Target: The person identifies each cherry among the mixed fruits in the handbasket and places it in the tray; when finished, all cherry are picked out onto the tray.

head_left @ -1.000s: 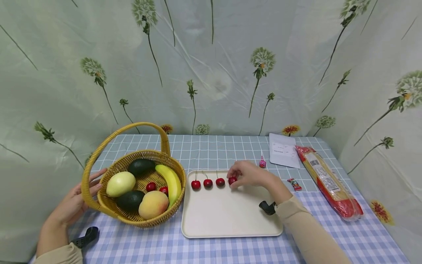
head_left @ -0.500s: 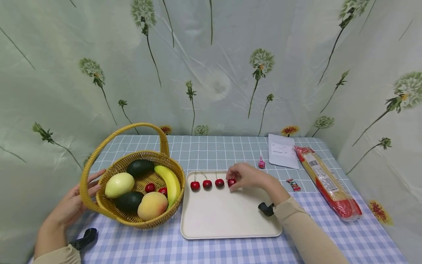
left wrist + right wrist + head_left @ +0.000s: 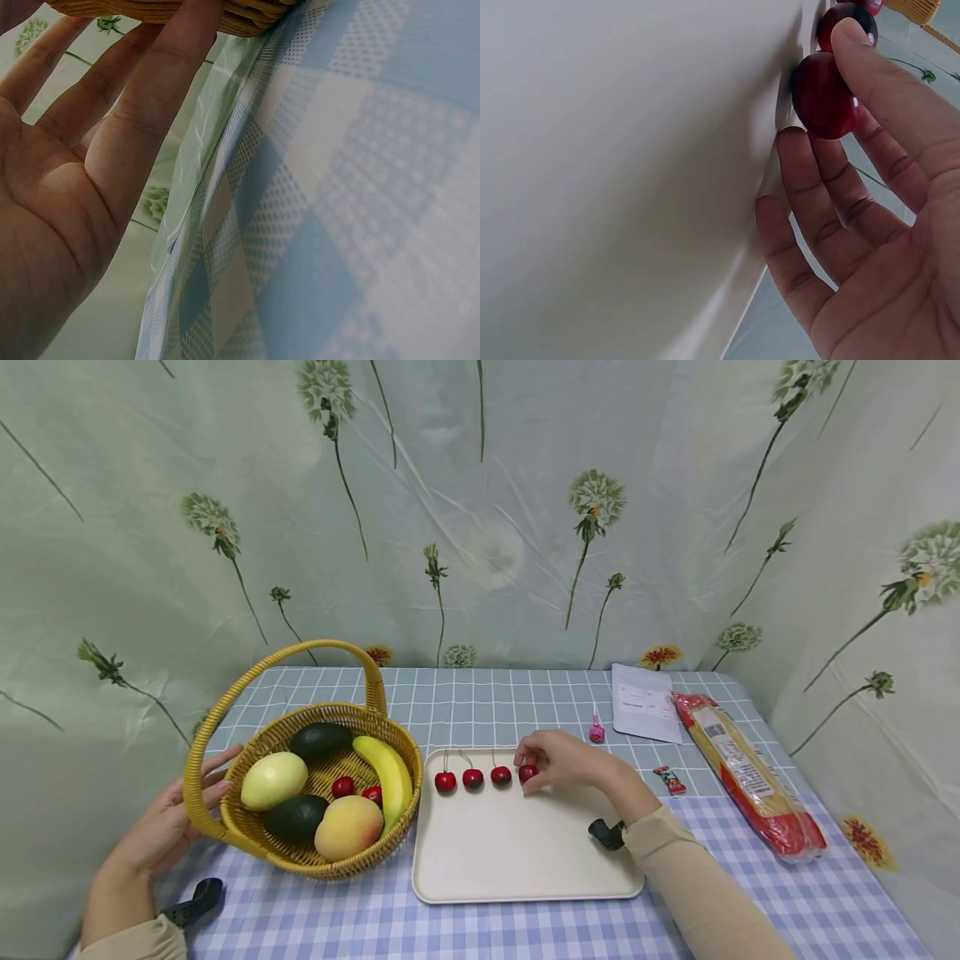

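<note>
In the head view a cream tray [image 3: 525, 852] lies at the centre. Three stemmed cherries [image 3: 472, 779] line its back edge. At the right end of that row my right hand [image 3: 566, 762] pinches another cherry [image 3: 826, 97] between thumb and fingers. In the right wrist view the lower fingertips meet the tray's rim. My left hand [image 3: 161, 831] touches the left side of a yellow wicker basket [image 3: 341, 866] with extended fingers [image 3: 154, 97]. Inside the basket are a banana [image 3: 390, 777], a peach [image 3: 348, 828], a pale yellow fruit [image 3: 274, 781], two dark green avocados [image 3: 321, 742] and two cherries [image 3: 342, 787].
Right of the tray are a wrapped lollipop [image 3: 596, 730], a small wrapped candy [image 3: 670, 780], a white pouch [image 3: 647, 702] and a long red-and-clear food packet [image 3: 750, 777]. The basket's tall handle [image 3: 300, 647] arches over it. A flowered curtain [image 3: 495, 527] closes the back.
</note>
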Tool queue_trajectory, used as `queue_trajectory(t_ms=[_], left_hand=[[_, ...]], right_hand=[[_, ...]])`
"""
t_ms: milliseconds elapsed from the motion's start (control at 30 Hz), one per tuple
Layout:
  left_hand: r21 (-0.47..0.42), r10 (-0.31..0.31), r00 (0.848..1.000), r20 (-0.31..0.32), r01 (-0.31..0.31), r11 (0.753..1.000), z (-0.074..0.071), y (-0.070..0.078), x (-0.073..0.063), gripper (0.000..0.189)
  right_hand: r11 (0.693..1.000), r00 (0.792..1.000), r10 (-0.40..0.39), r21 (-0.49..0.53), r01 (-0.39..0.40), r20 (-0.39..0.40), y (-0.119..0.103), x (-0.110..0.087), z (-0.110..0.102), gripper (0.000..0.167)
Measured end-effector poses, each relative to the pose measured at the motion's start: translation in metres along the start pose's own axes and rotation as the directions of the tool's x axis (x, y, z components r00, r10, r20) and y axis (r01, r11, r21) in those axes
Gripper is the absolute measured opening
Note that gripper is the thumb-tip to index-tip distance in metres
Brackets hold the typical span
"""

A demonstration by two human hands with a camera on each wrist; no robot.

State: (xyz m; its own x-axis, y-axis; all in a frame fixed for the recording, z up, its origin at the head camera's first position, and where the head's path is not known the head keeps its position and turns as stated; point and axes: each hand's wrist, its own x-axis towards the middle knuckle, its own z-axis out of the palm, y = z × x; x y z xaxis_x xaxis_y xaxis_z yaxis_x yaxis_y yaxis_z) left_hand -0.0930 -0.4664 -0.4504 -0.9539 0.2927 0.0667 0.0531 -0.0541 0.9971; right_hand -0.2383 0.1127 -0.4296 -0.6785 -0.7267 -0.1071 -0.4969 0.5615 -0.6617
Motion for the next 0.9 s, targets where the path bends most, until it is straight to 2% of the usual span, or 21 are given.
queue_trajectory(t_ms=[267,533,700,900], left_hand=[[0.007,0.0,1.0,-0.003,0.0,1.0,0.0,0.0,0.0,0.059],[0.008,-0.014,1.0,0.0,0.014,1.0,0.0,0.0,0.001,0.059],[0.007,-0.013,1.0,-0.007,0.013,1.0,0.0,0.0,0.0,0.059],[0.003,-0.014,1.0,-0.008,0.014,1.0,-0.001,0.0,0.0,0.058]], right_hand=[[1.0,1.0,-0.006,0.0,0.006,0.001,0.001,0.0,0.0,0.033],[0.999,1.0,0.024,-0.032,-0.024,0.0,-0.004,0.001,-0.009,0.036],[0.998,1.0,-0.008,-0.062,0.007,-0.003,-0.021,0.01,-0.022,0.035],[0.989,0.997,-0.073,-0.125,0.075,0.024,-0.054,0.03,-0.032,0.031]])
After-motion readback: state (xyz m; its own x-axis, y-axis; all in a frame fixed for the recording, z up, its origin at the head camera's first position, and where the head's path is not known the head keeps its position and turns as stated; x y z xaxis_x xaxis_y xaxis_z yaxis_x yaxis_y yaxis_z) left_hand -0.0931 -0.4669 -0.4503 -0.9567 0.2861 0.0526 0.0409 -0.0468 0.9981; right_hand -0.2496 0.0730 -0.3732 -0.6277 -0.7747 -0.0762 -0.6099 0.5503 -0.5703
